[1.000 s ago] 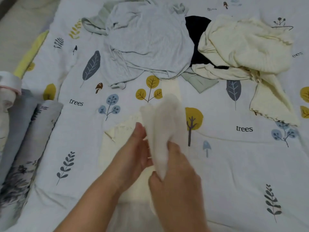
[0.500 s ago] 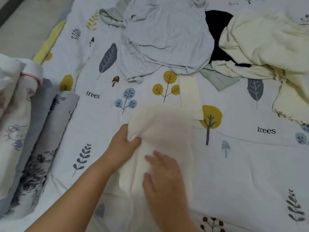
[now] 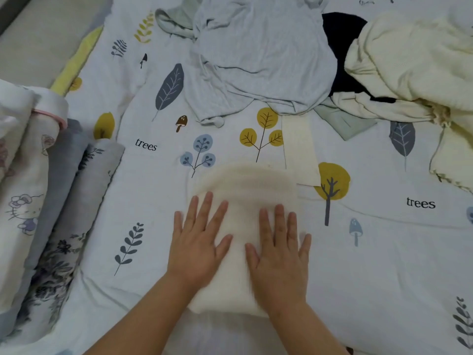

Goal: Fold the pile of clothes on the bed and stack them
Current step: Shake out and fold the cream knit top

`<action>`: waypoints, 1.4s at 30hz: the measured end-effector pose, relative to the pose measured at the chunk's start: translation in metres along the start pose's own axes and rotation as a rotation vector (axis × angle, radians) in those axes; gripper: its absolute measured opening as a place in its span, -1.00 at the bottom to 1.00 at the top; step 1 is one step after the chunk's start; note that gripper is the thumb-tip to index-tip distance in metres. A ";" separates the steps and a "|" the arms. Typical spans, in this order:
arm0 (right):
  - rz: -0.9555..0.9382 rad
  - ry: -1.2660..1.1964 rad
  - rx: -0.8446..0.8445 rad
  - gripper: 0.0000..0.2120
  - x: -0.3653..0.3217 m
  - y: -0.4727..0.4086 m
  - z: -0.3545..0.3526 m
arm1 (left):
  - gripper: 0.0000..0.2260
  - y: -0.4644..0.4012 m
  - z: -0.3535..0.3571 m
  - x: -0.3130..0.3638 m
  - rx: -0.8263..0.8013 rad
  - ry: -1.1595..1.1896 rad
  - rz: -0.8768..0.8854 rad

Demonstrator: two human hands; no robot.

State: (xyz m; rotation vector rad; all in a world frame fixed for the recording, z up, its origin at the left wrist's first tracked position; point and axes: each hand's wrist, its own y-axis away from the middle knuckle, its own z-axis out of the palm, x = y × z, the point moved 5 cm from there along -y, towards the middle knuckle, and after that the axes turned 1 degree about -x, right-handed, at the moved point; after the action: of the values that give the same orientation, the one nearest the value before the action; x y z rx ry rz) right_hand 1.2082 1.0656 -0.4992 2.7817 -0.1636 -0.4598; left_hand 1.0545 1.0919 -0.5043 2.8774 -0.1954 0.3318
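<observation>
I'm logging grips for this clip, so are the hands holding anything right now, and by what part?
Nothing is gripped. The left hand and right hand lie flat, fingers straight, on top of the folded cream garment.

I am in a bedroom at home. Under my arms spreads a soft quilt (image 3: 384, 265), pale, printed with leaves, mushrooms, little trees and the word "trees". At twelve o'clock lies a heap of unfolded clothes (image 3: 268, 52): grey, black, cream, pale green. At nine o'clock sits rolled bedding (image 3: 58, 201), one piece with a cartoon cat print. At eleven o'clock a strip of beige floor (image 3: 38, 39) shows beyond the bed's edge.
</observation>
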 end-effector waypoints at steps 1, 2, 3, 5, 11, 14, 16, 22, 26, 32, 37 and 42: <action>-0.006 0.003 0.018 -0.36 0.001 0.000 0.003 | -0.45 0.000 0.004 -0.006 -0.012 0.023 -0.009; -0.013 0.005 0.036 -0.36 0.001 0.001 0.004 | -0.45 0.000 0.008 -0.009 -0.029 0.041 -0.017; -0.013 0.002 0.054 -0.37 0.001 0.002 0.004 | -0.45 -0.001 0.010 -0.011 -0.045 0.053 -0.022; -0.006 -0.011 0.039 -0.37 0.002 0.000 0.003 | -0.44 -0.003 0.009 -0.012 -0.045 0.081 -0.019; 0.025 -0.186 0.067 -0.31 0.007 0.009 -0.022 | -0.48 0.028 -0.035 -0.004 0.231 0.326 -0.322; 0.189 -0.384 0.071 -0.34 0.022 0.033 -0.027 | -0.63 0.073 -0.031 -0.004 0.202 0.583 -0.618; 0.259 -0.436 -0.045 -0.35 0.028 0.044 -0.018 | -0.66 0.088 -0.012 -0.001 0.041 0.774 -0.699; 0.292 -0.482 -0.110 -0.38 0.035 0.043 -0.014 | -0.76 0.082 -0.003 -0.019 -0.028 0.696 -0.766; 0.343 -0.638 -0.105 -0.37 0.041 0.034 -0.017 | -0.57 0.057 -0.021 -0.016 0.047 0.699 -0.722; 0.399 -0.874 -0.146 -0.39 0.044 0.009 -0.026 | -0.28 0.026 -0.018 -0.023 -0.086 0.701 -0.722; 0.366 -0.971 -0.244 -0.54 0.036 0.000 -0.029 | -0.37 0.017 -0.015 -0.021 -0.148 0.796 -0.589; 0.244 -0.961 -0.175 -0.68 0.027 0.008 -0.043 | -0.38 0.027 -0.023 -0.015 -0.192 1.100 -0.525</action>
State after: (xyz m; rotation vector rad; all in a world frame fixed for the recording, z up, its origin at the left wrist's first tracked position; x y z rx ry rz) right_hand 1.2472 1.0660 -0.4653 2.1042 -0.6190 -1.5971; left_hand 1.0309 1.0736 -0.4806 2.0440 0.6511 1.5391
